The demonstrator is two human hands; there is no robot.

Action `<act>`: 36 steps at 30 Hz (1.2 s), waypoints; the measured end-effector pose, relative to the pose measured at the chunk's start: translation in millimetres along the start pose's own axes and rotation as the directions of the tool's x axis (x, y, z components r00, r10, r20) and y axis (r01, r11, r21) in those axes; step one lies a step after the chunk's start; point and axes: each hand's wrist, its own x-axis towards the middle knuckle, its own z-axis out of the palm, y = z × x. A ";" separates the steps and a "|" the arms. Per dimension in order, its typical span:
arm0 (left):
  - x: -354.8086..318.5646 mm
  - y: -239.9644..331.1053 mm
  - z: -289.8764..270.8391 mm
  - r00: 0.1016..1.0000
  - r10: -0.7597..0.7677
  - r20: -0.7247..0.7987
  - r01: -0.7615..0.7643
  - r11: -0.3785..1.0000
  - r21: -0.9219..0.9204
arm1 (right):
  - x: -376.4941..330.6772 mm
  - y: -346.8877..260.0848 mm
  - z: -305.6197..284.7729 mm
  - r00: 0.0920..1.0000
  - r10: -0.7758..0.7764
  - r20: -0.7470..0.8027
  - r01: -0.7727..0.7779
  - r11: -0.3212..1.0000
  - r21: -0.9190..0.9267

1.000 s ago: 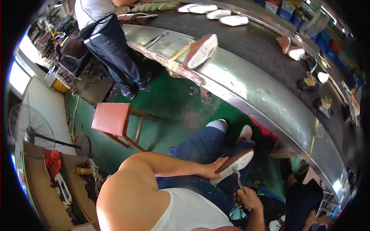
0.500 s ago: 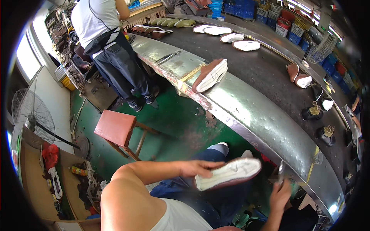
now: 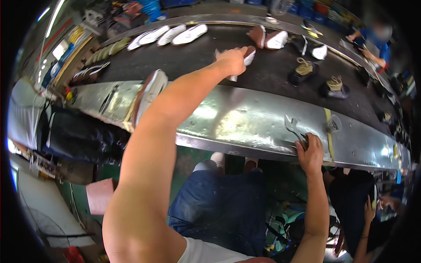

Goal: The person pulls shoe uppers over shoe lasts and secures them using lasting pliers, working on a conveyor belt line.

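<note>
Jeans (image 3: 228, 206) cover my knees at the bottom of the view, with green floor (image 3: 193, 158) and a pink stool (image 3: 100, 195) off to my left. Just past them runs the steel ledge (image 3: 237, 122) of the conveyor. My right hand (image 3: 310, 153) rests on its near edge, fingers curled shut around the handle of a wrench (image 3: 293, 129), whose open head lies flat on the metal. A yellow strip (image 3: 328, 131) crosses the ledge just beside it, with a small clear cup (image 3: 333, 125) at its far end; I cannot tell what is in the cup. Further left on the ledge a shoe (image 3: 149, 96) lies on its side, white sole toward me.

My left arm stretches across the ledge onto the black belt (image 3: 193, 57). My left hand (image 3: 232, 60) is closed on a white-soled shoe (image 3: 245, 59), held at the belt's near part; how tightly I grip it is hidden by my knuckles. Beyond lie a brown-and-white pair (image 3: 269, 38) and dark shoes (image 3: 318, 76) to the right. A row of white soles (image 3: 171, 35) lies at the far left. Blue crates (image 3: 307, 6) stand behind the belt, contents unclear.
</note>
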 end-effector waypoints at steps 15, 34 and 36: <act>-85.4 -325.7 -49.4 0.852 -0.523 -0.006 0.464 0.751 0.470 | 11.9 -1.9 8.0 0.999 -0.037 -0.001 0.037 0.998 0.051; -424.2 20.9 115.9 0.979 -0.004 0.202 0.202 0.108 -0.973 | -67.9 -95.6 -63.2 0.828 0.053 0.558 -0.354 0.821 0.448; -422.1 17.1 133.9 0.984 -0.035 0.173 0.176 0.140 -0.974 | -126.3 -130.1 -71.2 0.670 0.051 0.741 -0.626 0.576 0.526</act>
